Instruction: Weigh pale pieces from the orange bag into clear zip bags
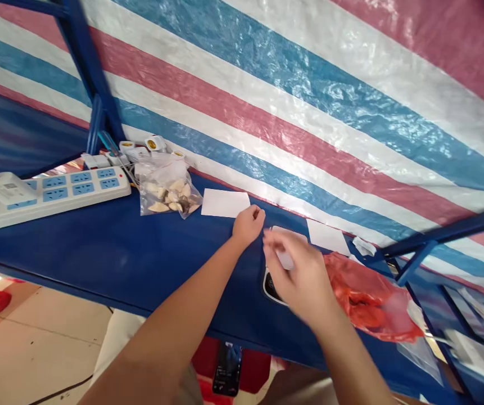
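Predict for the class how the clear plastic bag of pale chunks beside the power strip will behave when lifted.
It will probably feel floppy, since the thin plastic bag slumps and creases around its contents. The pale chunks look loose, so they would likely shift and settle towards the bottom. The bag's glossy film may also slip slightly between the fingers.

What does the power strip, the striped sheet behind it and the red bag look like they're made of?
The power strip looks like smooth, moulded white plastic with a slight gloss. The striped sheet seems to be plastic tarpaulin, crinkled and shiny. The red bag looks like thin plastic film, creased and partly see-through.
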`<state>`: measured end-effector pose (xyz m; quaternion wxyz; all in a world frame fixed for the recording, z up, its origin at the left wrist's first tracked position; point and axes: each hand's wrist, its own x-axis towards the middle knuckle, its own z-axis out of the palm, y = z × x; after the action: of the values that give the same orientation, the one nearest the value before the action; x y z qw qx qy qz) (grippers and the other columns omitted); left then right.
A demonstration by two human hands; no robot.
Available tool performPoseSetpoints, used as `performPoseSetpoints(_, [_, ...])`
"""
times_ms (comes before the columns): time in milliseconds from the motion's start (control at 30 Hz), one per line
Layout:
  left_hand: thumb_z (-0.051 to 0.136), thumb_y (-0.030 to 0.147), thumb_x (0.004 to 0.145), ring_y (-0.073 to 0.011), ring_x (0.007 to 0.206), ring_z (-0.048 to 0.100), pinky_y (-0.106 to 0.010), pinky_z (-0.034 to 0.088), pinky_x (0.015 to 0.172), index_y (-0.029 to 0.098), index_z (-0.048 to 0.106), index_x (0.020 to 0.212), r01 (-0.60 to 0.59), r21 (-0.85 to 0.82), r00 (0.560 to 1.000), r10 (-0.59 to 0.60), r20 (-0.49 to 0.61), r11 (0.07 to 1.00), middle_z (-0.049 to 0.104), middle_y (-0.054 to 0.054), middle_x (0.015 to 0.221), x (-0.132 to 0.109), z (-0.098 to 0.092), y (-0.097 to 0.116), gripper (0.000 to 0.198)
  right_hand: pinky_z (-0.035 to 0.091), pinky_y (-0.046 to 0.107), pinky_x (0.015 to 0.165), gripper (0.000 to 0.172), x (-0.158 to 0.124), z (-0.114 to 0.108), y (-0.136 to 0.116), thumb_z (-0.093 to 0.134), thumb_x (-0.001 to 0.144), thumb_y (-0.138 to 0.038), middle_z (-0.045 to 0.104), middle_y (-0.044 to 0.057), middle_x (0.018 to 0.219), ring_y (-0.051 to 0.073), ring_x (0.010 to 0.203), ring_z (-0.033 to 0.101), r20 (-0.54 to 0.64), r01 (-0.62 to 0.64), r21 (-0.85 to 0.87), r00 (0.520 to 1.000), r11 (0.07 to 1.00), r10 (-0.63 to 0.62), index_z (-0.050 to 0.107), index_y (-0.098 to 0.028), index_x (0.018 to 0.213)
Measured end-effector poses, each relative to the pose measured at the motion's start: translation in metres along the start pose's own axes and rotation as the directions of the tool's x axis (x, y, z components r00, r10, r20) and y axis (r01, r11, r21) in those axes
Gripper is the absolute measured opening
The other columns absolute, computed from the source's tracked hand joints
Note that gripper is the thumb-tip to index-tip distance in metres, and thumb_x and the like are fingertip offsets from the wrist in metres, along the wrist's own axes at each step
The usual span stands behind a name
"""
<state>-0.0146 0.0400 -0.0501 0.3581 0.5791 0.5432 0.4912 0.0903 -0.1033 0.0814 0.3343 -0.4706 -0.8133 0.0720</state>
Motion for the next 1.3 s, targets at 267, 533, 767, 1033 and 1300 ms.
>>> performPoseSetpoints(267, [0.051,0.034,0.093,-0.0190,0.069,0.054,-0.031,0.036,0.065,0.023,0.052,0.072,-0.092,0.112,0.995,0.088,0.039,0.989,0.057,-0.001,0.068,-0.004,0.002,0.005,0.024,0.040,0.027,0.048,0.045,-0.277,0.079,0.011,0.060,0.094,-0.048,0.056,0.000,0.050,0.016,0.045,0.053,0.046,-0.620,0.026,0.784,0.784,0.619,0.059,-0.024,0.056])
performPoseSetpoints(533, [0.051,0.032,0.093,-0.0176,0.066,0.052,-0.031,0.036,0.065,0.023,0.051,0.070,-0.102,0.148,0.993,0.093,0.069,0.984,0.056,0.000,0.067,-0.005,0.003,0.008,0.024,0.053,0.054,0.101,0.081,-0.290,0.176,0.025,0.075,0.068,-0.033,0.063,0.030,0.137,0.046,0.127,0.061,0.240,-0.647,-0.265,0.673,0.715,0.699,0.057,-0.001,0.141])
performPoseSetpoints(767, [0.051,0.034,0.094,-0.0173,0.067,0.053,-0.031,0.037,0.064,0.022,0.054,0.074,-0.079,0.127,0.995,0.070,0.069,0.989,0.057,0.000,0.068,-0.001,0.004,0.003,0.023,0.045,0.063,0.108,0.081,-0.295,0.190,0.029,0.082,0.063,-0.031,0.066,0.029,0.131,0.050,0.127,0.060,0.280,-0.590,-0.324,0.687,0.739,0.671,0.061,-0.004,0.137])
performPoseSetpoints(1033, [0.053,0.033,0.094,-0.0169,0.067,0.054,-0.032,0.037,0.064,0.022,0.057,0.074,-0.055,0.115,0.995,0.046,0.084,0.992,0.059,0.000,0.070,0.001,0.004,0.003,0.023,0.047,0.061,0.109,0.075,-0.317,0.193,0.046,0.079,0.072,-0.034,0.067,0.027,0.133,0.047,0.129,0.060,0.274,-0.543,-0.298,0.739,0.785,0.615,0.059,-0.007,0.140])
performPoseSetpoints(1300, [0.053,0.033,0.094,-0.0169,0.068,0.055,-0.032,0.037,0.065,0.021,0.055,0.073,-0.036,0.117,0.995,0.024,0.099,0.992,0.062,0.000,0.072,0.000,0.003,0.005,0.024,0.050,0.059,0.108,0.069,-0.320,0.193,0.045,0.078,0.070,-0.032,0.070,0.023,0.128,0.046,0.124,0.063,0.279,-0.545,-0.290,0.738,0.787,0.614,0.063,-0.010,0.134])
